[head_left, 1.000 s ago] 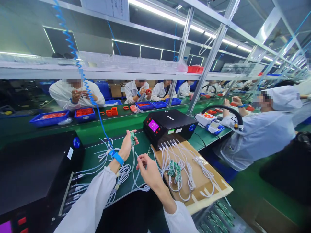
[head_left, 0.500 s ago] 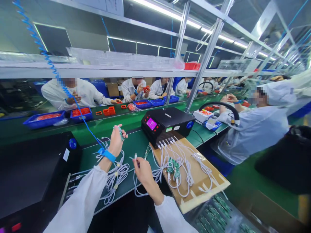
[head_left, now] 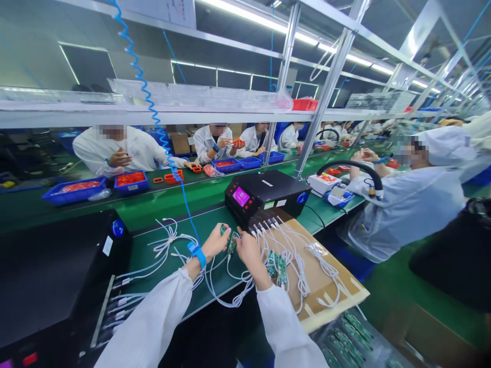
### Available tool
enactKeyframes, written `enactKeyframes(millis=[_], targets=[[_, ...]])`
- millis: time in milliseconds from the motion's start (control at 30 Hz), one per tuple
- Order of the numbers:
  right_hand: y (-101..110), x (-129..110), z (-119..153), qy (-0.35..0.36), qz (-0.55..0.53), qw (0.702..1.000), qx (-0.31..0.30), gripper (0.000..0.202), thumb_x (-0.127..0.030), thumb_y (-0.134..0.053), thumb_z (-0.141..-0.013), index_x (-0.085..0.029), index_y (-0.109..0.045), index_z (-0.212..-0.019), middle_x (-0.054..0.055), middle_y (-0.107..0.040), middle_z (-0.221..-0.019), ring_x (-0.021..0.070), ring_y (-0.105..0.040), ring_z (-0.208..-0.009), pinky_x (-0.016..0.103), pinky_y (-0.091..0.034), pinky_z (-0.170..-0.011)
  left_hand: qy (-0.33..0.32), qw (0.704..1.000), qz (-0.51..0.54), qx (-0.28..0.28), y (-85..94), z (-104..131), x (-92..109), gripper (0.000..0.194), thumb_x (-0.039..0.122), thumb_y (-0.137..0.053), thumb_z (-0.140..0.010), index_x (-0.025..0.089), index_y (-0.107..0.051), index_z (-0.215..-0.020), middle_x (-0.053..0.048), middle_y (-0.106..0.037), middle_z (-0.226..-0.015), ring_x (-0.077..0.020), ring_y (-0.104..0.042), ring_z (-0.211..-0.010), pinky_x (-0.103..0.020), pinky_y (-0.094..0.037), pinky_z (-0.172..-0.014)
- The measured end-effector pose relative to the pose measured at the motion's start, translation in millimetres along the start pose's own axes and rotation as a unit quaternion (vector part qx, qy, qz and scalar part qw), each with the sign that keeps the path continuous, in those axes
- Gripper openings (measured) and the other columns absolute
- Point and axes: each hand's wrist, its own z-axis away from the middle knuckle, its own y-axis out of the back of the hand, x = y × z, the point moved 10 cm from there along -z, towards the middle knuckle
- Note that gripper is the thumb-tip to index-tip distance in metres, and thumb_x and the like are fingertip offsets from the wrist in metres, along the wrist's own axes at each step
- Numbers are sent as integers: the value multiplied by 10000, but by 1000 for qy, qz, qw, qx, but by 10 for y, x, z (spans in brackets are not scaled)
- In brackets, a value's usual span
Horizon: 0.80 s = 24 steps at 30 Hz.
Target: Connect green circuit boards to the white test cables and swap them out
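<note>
My left hand (head_left: 215,242), with a blue wrist strap (head_left: 197,255), is closed around a small green circuit board (head_left: 223,229), mostly hidden by the fingers. Just to its right, my right hand (head_left: 248,249) pinches the edge of a second green circuit board (head_left: 232,242). A white cable runs down from below this board. The two hands are close together above the green bench (head_left: 148,240). Bundled white cables (head_left: 169,240) lie left of my hands, and more boards (head_left: 276,266) rest among cables at the right.
A black box with a lit purple screen (head_left: 241,197) stands behind my hands; another black box (head_left: 49,271) is at left. Taped cardboard (head_left: 337,286) lies at right, with bagged boards (head_left: 351,332) below it. A coiled blue cord (head_left: 148,97) hangs down to my strap. Co-workers sit beyond.
My left hand has come down and right with its board. My right hand has moved up and right from a thin white piece to the second board. The blue cord has swung right.
</note>
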Motion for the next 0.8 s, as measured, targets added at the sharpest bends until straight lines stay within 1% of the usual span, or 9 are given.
enactKeyframes(millis=[100,167,300,400,500,567,633,700,800], targets=[[82,-13,67,36,-54,998,3,272,-322,-439,-1047,-187,-654,-951,82,-740,-891,215,-698,-839,274,-429,-695,-27,998,-54,5,-100,-24,24,292,492,-527,-981,206,-514,-1039,30,-529,-701,-146,-515,-609,-276,-411,-628],[133,8,114,53,-85,995,5,337,-380,-362,-1064,-207,-621,-935,41,-719,-828,187,-670,-753,264,-422,-667,-50,996,-77,-9,-201,-3,73,318,524,-476,-1000,215,-549,-1017,11,-579,-734,-168,-554,-680,-299,-415,-703],[224,66,168,82,-217,973,19,340,-485,-351,-1041,-229,-546,-930,6,-670,-770,172,-617,-661,264,-410,-626,-92,991,-80,-52,-433,79,169,369,573,-407,-1014,250,-584,-1023,10,-645,-805,-180,-585,-743,-302,-411,-740],[321,58,224,102,-252,961,49,324,-465,-341,-1031,-236,-530,-902,12,-652,-783,177,-592,-663,277,-402,-636,-118,990,-57,-49,-518,74,202,341,527,-424,-1020,242,-602,-961,14,-624,-785,-172,-580,-751,-290,-411,-740],[341,1,337,111,-238,963,56,322,-432,-336,-1031,-237,-558,-902,8,-637,-755,179,-583,-654,283,-406,-647,-114,993,-12,11,-424,-30,171,358,516,-408,-1028,226,-604,-954,7,-583,-754,-165,-556,-724,-286,-406,-720],[248,-41,428,113,-235,965,30,337,-446,-350,-1039,-240,-570,-888,-4,-625,-712,173,-580,-623,278,-404,-631,-91,992,32,76,-274,-102,124,422,558,-327,-1039,216,-573,-1005,14,-525,-701,-163,-516,-666,-284,-397,-674],[139,-46,504,106,-208,972,25,323,-447,-395,-1036,-234,-585,-884,2,-633,-718,173,-588,-621,278,-402,-620,-66,987,80,123,-162,-130,87,501,602,-242,-1040,205,-549,-1035,18,-497,-668,-155,-480,-615,-275,-383,-628],[59,-32,546,98,-159,981,45,259,-398,-451,-1024,-218,-607,-923,29,-661,-788,185,-612,-664,286,-408,-635,-52,981,124,138,-138,-115,90,531,631,-252,-1031,196,-558,-1039,8,-522,-668,-142,-477,-599,-256,-377,-603],[-42,-108,567,125,-103,985,56,240,-311,-458,-1028,-201,-612,-882,61,-668,-858,203,-635,-746,296,-423,-680,-44,972,186,137,-182,-52,128,531,674,-334,-1003,196,-563,-1022,9,-528,-653,-128,-486,-583,-228,-389,-585]])
